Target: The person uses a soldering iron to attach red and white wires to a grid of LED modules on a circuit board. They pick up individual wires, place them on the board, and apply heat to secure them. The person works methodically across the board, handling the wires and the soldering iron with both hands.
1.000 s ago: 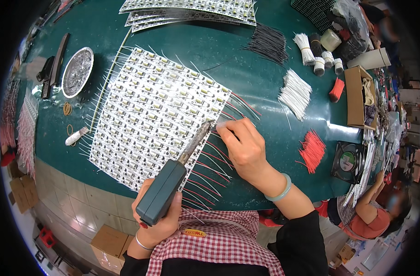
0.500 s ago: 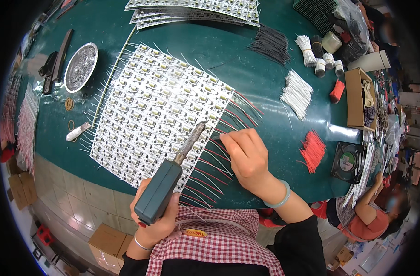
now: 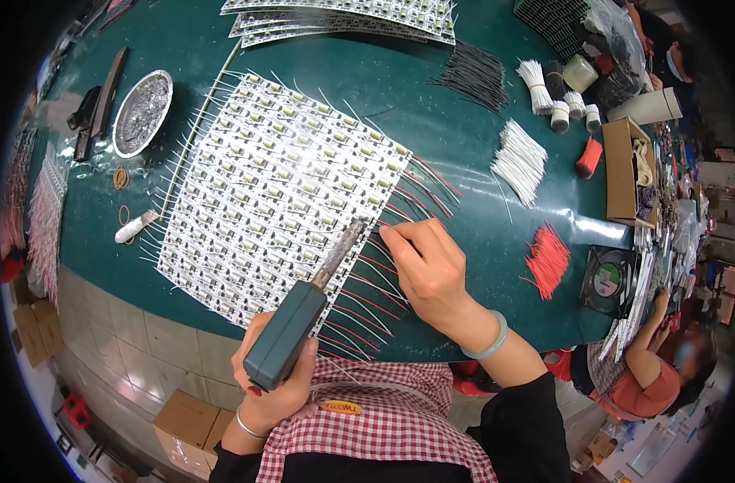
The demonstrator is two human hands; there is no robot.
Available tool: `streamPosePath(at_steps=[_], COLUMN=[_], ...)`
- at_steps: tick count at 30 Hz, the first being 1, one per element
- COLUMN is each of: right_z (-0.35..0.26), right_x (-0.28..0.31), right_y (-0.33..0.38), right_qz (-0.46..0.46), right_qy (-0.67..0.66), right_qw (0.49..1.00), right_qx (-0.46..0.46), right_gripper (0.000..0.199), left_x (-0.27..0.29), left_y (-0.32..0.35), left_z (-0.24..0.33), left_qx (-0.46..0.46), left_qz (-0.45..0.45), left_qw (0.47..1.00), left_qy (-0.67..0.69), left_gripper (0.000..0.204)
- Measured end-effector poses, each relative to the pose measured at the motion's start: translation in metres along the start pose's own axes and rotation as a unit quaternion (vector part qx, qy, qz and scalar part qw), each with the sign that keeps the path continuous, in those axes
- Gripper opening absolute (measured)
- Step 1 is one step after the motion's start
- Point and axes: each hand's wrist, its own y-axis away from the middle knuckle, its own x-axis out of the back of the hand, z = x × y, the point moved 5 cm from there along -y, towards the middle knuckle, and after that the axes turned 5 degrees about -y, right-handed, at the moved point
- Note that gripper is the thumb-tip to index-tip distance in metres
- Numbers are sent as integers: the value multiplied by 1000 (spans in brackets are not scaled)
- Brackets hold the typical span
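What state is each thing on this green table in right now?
Left hand: gripping the soldering iron.
Soldering iron: tilted, tip at the panel's right edge.
Right hand: fingertips pressing a red wire.
LED strip panel: lying flat, wires sticking out.
Loose red wires: piled, untouched.
Cardboard box: open.

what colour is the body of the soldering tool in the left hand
Dark teal-green; the soldering tool in the left hand shows best in the head view.

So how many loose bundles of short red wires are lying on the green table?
2: a bigger loose red wire bundle right of the right hand, a small tight one beside the cardboard box. Clutter may hide more.
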Motion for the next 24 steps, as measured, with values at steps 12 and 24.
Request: streamPosePath(at_steps=[12,24], right_z=[-1,1], right_x=[0,-2], right_y=[0,1], right_qz=[-9,-26], right_qy=[1,22], right_qw=[1000,999], right_qx=[8,28], right_gripper=[36,30], left_x=[-2,-4], left_y=[-2,-1], left_z=[5,8], left_qx=[-14,1], left_qz=[-12,5], left_qw=[1000,1000], left_qy=[-11,-12], left_gripper=[25,20])
